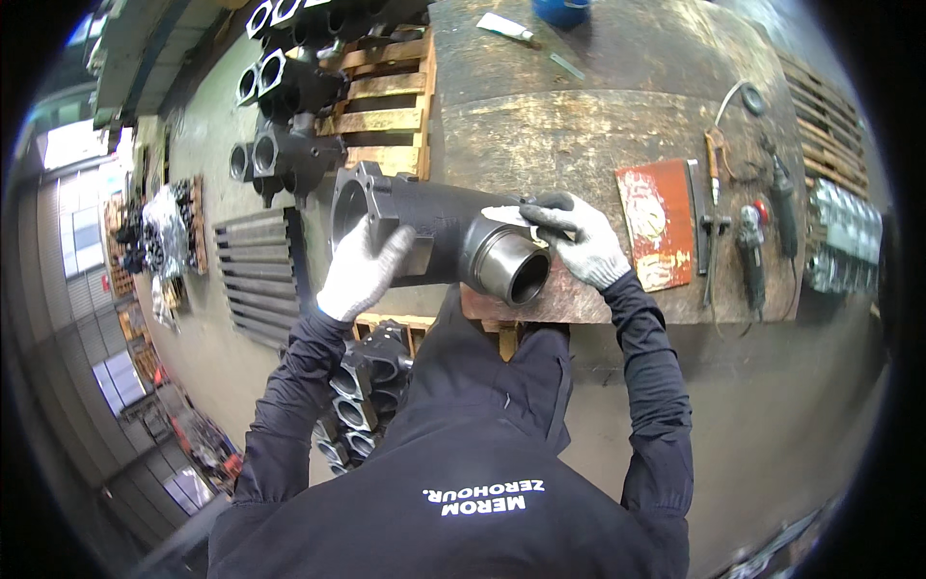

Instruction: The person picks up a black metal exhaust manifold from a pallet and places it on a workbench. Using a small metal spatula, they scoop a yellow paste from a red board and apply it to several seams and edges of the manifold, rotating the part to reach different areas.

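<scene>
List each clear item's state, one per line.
Black metal pipe casting: lying sideways, silver collar open.
White-gloved left hand: touching the flanged end.
White-gloved right hand: holding a pale piece.
Red rectangular plate: flat, worn.
Black red-ended grinder: lying unheld.
White tube: lying flat.

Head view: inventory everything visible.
tubular metal casting: one, black, centre
worn flat bench: one, brown, upper right
rectangular plate: one, red, bench right
handheld power tools: two, black, bench right
slim tool: one, orange, bench right
squeeze tube: one, white, bench far side
round container: one, blue, far edge
similar castings: many, black, left
wooden pallets: several, tan, floor
long bars: several, dark, floor left
left grip: one, white glove, on casting
right grip: one, white glove, at casting
</scene>
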Motion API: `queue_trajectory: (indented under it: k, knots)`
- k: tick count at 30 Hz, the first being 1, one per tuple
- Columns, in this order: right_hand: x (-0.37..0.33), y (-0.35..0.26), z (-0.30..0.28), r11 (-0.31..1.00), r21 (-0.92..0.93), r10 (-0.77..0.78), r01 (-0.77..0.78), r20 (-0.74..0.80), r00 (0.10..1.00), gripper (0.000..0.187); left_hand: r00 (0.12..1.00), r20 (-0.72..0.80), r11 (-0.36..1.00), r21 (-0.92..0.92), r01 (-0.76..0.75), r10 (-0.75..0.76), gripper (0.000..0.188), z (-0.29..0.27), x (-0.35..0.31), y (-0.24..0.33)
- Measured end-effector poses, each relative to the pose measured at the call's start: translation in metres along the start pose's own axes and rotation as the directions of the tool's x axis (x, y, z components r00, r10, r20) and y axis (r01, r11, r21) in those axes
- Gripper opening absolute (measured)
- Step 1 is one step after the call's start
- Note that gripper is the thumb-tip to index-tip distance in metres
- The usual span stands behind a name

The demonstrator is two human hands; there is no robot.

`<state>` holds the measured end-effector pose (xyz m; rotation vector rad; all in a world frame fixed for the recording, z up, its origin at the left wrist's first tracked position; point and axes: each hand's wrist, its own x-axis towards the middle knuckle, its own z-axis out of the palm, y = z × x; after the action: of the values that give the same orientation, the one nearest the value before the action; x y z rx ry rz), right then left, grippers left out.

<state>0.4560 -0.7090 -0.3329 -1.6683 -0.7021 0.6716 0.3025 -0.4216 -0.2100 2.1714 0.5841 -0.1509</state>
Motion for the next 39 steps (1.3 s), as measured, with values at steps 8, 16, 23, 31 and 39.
queue_trajectory:
  k: [8, 16, 23, 31, 39]
  knots:
    - [0.03, 0.008, -0.012, 0.992, -0.008, -0.126, 0.126, -0.097, 0.987, 0.037, 0.95, -0.302, 0.977, 0.162, 0.136, -0.082, 0.044, 0.003, 0.011, -0.007]
    - [-0.042, 0.026, -0.029, 0.995, 0.006, 0.1, -0.104, -0.342, 0.934, 0.04, 0.962, -0.268, 0.985, 0.151, 0.086, -0.043, 0.042, 0.008, -0.004, -0.005]
    - [-0.088, 0.023, -0.023, 0.986, 0.112, 0.157, -0.121, -0.416, 0.896, 0.042, 0.986, -0.071, 0.93, 0.349, -0.115, 0.149, 0.048, 0.03, -0.014, 0.02]
    - [-0.106, -0.001, 0.002, 1.0, 0.009, 0.028, -0.027, -0.456, 0.89, 0.041, 0.9, 0.056, 0.828, 0.372, -0.42, 0.431, 0.047, 0.027, 0.022, 0.019]
    - [-0.002, -0.02, -0.008, 0.884, -0.345, -0.345, 0.315, -0.028, 0.938, 0.04, 0.978, -0.067, 0.885, 0.441, -0.149, 0.198, 0.072, 0.004, 0.049, 0.011]
